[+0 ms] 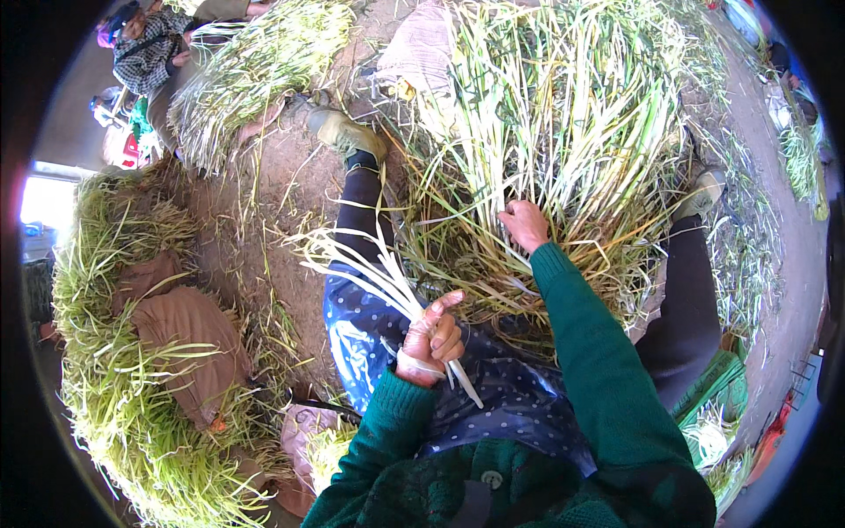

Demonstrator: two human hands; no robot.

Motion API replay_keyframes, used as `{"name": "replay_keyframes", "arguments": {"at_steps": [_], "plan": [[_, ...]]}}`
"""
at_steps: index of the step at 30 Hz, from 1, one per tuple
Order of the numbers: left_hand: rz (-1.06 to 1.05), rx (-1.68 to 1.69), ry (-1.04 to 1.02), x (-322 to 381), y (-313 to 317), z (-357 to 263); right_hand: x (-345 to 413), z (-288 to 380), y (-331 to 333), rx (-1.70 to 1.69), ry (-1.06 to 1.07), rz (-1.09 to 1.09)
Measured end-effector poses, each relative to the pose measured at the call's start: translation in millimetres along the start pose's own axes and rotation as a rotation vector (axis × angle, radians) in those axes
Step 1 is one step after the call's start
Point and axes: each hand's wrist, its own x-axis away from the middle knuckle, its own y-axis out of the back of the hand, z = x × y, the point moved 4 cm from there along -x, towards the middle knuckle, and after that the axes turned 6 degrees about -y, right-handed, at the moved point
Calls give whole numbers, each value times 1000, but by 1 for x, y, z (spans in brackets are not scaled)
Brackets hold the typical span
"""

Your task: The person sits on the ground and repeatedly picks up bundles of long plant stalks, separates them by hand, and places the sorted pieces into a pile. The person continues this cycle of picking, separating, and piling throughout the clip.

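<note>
My left hand [432,336] is closed around a small bunch of pale leafy stalks [389,280] above my lap. Their leaves fan out to the upper left, and the white stem ends stick out below the fist. A blue dotted plastic apron [508,402] covers my lap. My right hand [526,226] is at the lower edge of a large spread pile of long green and yellow stalks [574,105], between my legs. Its fingers touch stalks there; whether they grip any is not plain.
Beside me on the left lie a heap of green leaves [152,455] and a brown cloth [191,343]. Another stalk pile [264,72] is at the upper left, near a seated person [148,53]. A green woven sack [716,383] is at the right.
</note>
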Motion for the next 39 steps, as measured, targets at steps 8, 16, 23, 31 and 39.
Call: {"name": "replay_keyframes", "arguments": {"at_steps": [8, 16, 23, 31, 39], "plan": [[116, -275, -295, -20, -64, -62, 97, 92, 113, -948, 165, 218], [-371, -676, -316, -38, -50, -53, 183, 132, 92, -242, 584, 161], [-329, -647, -231, -31, -58, -32, 132, 122, 81, -1137, 65, 291], [-213, -278, -254, -44, -39, -47, 218, 105, 107, -876, 520, 203], [-178, -449, -338, -54, -28, -64, 260, 49, 117, -77, 650, 820]]}}
